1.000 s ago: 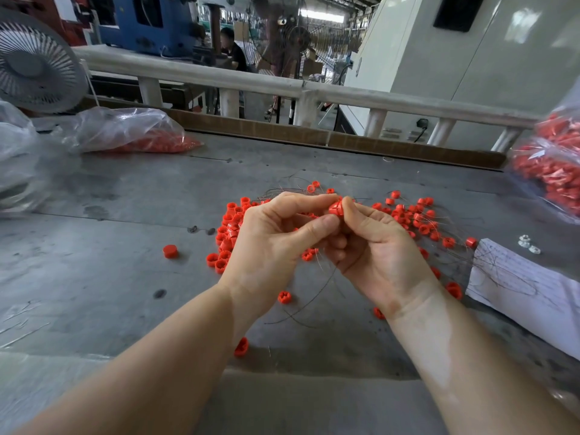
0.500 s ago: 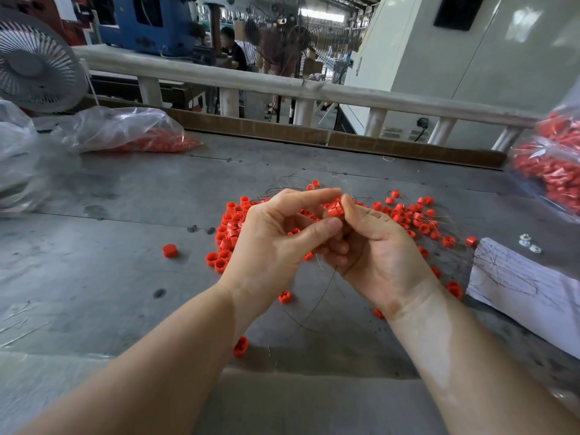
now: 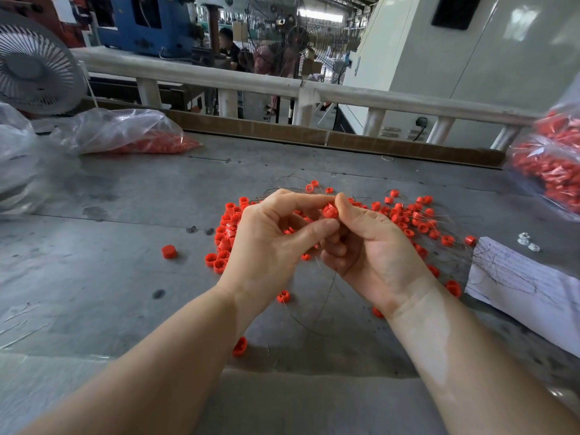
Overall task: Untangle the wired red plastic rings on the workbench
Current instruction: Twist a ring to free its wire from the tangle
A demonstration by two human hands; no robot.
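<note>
Both hands raised mid-surface: left hand (image 3: 270,246) and right hand (image 3: 373,249) fingers pinch one ribbed red ring (image 3: 330,211); thin wire (image 3: 326,287) dangles.

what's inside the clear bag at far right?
The clear bag is packed with red plastic rings; any wire among them is too blurred to tell, and the frame edge cuts the bag off.

Both forearms bare, no sleeves; left hand (image 3: 270,246) and right hand (image 3: 373,252) ungloved.

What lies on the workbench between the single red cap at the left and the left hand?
In the head view, a cluster of red rings lies between the red cap and the left hand.
</note>
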